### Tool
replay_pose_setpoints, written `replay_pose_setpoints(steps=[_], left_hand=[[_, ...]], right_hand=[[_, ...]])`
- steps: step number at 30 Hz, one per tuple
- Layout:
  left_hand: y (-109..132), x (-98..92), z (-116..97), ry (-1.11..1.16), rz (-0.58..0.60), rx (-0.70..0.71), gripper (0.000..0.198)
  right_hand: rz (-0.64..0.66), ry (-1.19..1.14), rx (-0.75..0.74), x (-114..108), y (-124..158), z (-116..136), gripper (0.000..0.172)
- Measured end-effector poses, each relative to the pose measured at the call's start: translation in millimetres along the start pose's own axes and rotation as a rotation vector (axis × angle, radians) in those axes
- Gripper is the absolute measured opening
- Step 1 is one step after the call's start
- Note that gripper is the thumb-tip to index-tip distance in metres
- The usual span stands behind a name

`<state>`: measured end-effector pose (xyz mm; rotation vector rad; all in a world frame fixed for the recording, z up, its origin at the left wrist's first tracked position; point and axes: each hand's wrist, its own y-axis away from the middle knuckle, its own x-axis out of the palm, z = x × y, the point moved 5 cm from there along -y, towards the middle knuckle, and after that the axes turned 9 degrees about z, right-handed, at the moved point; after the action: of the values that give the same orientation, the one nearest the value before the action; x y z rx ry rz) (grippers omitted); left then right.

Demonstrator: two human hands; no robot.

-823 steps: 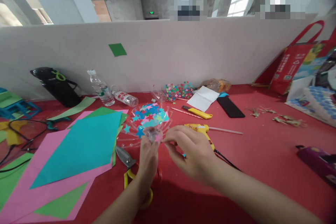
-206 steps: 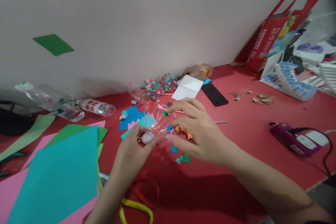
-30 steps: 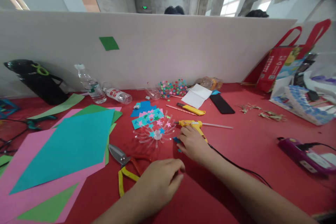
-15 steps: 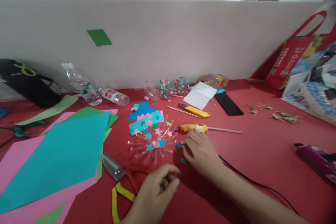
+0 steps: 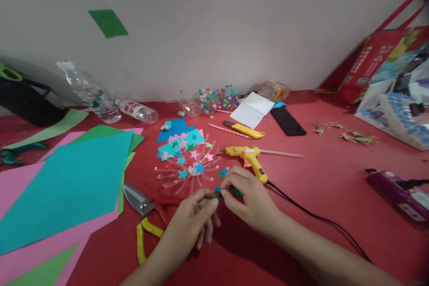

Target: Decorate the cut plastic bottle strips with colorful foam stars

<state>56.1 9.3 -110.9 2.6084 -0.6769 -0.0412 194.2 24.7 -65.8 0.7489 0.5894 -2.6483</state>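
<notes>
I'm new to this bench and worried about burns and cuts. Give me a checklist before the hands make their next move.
1. Glue gun nozzle clear of fingers: ok; it points toward the picture's left, beyond the right hand.
2. Glue gun cool: cannot tell; nothing visible shows its heat.
3. Shears' blades pointing away from the left hand: ok.
4. Yellow cutter blade retracted: cannot tell; too small.
5. Blue star firmly gripped: cannot tell; it shows at the right fingertips, but the hold is hidden.
6. Loose stars cleared from beside the right hand: not ok.
</notes>
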Motion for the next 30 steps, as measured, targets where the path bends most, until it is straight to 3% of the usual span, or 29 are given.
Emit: replay_pose_setpoints(steps=[4,9,12,17,20,24,27,30], left_hand=[[4.2,-1.0,-4.5,-0.201,-0.057,0.063,0.028],[7.4,-0.2,-17.3,-0.969,-0.137,0.306,0.02],[1.8,1.2,-14.7,-1.212,-0.126,0.333,0.026],[-4.2,5.3,-14.1,-1.397,-0.147,0.413,0.025],[-0.7,8.9,-16.4,-1.448,-0.156,0.391,0.025],[13.1,17.4,-18.4,-1.524,-0.066,0.415,0.024],[29.4,16.3,-17.3,-1.632,-0.03,0.524,0.026],[49.6,5.2,-18.3,-1.656,-0.073,0.692,0.042]], right_hand=[[0.011,-0.022,-0.006,1.9,3.8,0.5,0.015],[-0.053,0.15,-0.042,-10.0,2.3,3.1,0.013],[-0.051,0.239,-0.068,-11.7,1.9,4.9,0.012],[-0.031,0.278,-0.073,-9.2,3.2,3.4,0.012],[-0.021,0.274,-0.082,-9.1,3.3,1.3,0.013],[-0.038,0.267,-0.097,-12.0,2.1,-1.5,0.013],[-0.053,0.261,-0.102,-14.7,1.4,-2.5,0.014],[-0.045,0.259,-0.111,-14.9,2.0,-1.5,0.013]])
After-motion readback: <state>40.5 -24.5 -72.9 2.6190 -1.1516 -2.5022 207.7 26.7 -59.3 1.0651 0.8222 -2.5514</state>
